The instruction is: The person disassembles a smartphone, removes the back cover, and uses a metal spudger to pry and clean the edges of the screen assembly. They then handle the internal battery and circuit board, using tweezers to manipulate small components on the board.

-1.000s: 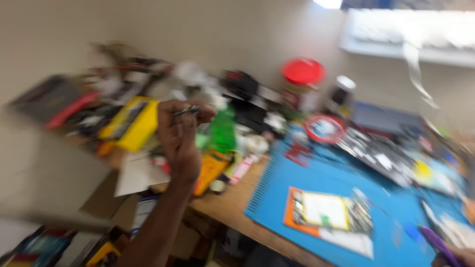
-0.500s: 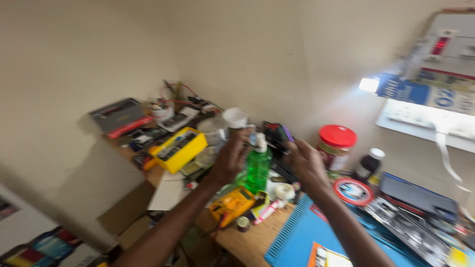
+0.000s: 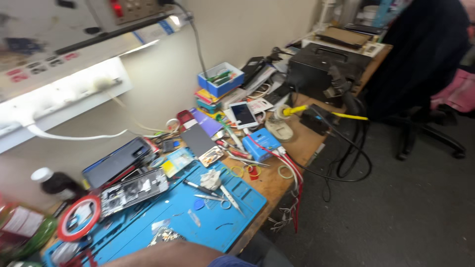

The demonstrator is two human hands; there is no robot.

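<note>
- While the head camera looks along a cluttered wooden workbench [image 3: 297, 148], neither hand shows; only a bare forearm [image 3: 168, 253] crosses the bottom edge, so whether the fingers are apart or together cannot be told.
- Nearest to that forearm lies a blue work mat [image 3: 222, 217], covering the near end of the bench.
- On the mat, just above the forearm, sits a small patterned circuit piece [image 3: 166, 236].
- Farther up the mat lie a crumpled white wad [image 3: 212, 179], a dark pen-like tool [image 3: 198, 187] and small scissors [image 3: 228, 200], all close together.
- An opened phone body [image 3: 133, 190] rests on the mat's far left part, beside a red ring [image 3: 79, 217].
- A dark bottle with a white cap [image 3: 57, 183] stands by the wall behind the ring.
- Mid-bench, a white phone [image 3: 243, 114] lies face up, near a small blue box [image 3: 262, 144] with red and white cables trailing over the edge.
- A blue tray [image 3: 220, 79] tops a stack against the wall.
- A black case [image 3: 321, 69] stands farther along, and an office chair [image 3: 425, 64] is at the far end.
</note>
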